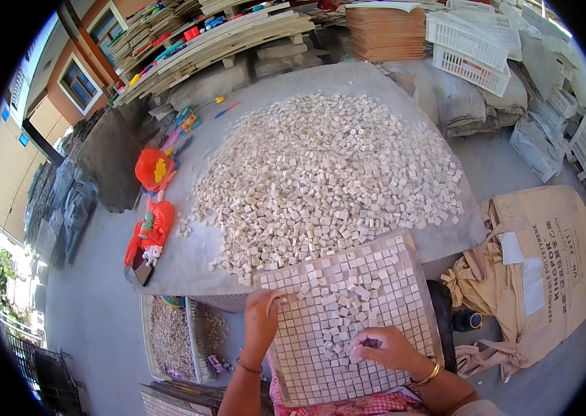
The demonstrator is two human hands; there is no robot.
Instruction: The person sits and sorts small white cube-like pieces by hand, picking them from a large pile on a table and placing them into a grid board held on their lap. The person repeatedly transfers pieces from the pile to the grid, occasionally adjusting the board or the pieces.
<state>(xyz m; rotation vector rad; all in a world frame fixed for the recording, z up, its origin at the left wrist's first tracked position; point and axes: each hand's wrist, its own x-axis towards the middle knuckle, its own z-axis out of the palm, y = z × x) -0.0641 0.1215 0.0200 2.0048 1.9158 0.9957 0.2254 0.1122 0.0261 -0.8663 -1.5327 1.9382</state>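
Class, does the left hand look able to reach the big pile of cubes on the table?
Probably yes: the left hand is at the tray, and the pile begins just beyond, with nothing visible between.

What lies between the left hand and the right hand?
In the head view, loose pale tiles lie between them, on top of the tile-filled tray.

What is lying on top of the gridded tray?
On the gridded tray, small whitish square tiles sit in rows, with loose tiles scattered over them. Anything beneath the loose tiles and right hand is covered.

Gold bangle (434, 373) right — thin bracelet (248, 368) left — pink checked garment (376, 404).
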